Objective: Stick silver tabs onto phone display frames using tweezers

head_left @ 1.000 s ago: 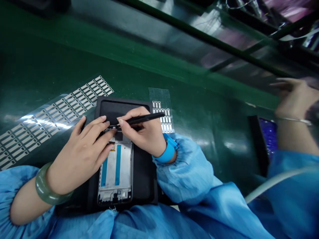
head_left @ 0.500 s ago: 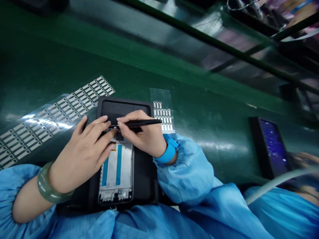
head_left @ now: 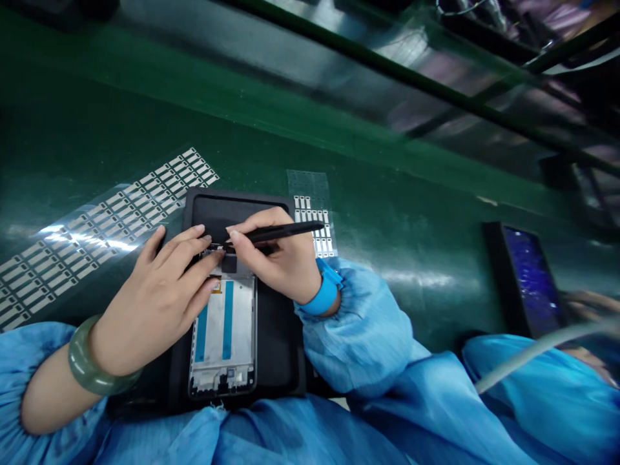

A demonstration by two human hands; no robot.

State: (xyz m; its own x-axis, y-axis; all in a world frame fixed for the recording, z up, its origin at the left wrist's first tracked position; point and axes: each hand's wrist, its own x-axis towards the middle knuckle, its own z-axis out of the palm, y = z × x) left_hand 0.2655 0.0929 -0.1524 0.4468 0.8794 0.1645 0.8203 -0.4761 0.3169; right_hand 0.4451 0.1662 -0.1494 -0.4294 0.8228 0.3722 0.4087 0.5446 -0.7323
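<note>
An opened phone frame [head_left: 241, 329] with two blue strips lies in a black tray [head_left: 278, 349] in front of me. My left hand [head_left: 162, 290] spreads over the frame's upper left, its fingertips resting near the top edge. My right hand [head_left: 281, 258] is closed on slim black tweezers [head_left: 290, 230], held like a pen. Their tip points at the frame's top edge beside my left fingers, and its exact contact is hidden. A dark square patch [head_left: 229, 263] shows on the frame just below the tip.
A long clear sheet of pale stickers [head_left: 111, 226] lies left of the tray, and a smaller sticker sheet [head_left: 322, 226] sits behind my right hand. Farther right stands a black box [head_left: 527, 278] with purple-blue contents, near another person's blue sleeve [head_left: 537, 387]. A dark rail [head_left: 387, 68] crosses the back.
The view has shifted slightly. The back end of the tweezers has tipped up a little as my right hand turned. My left hand keeps its place on the frame.
</note>
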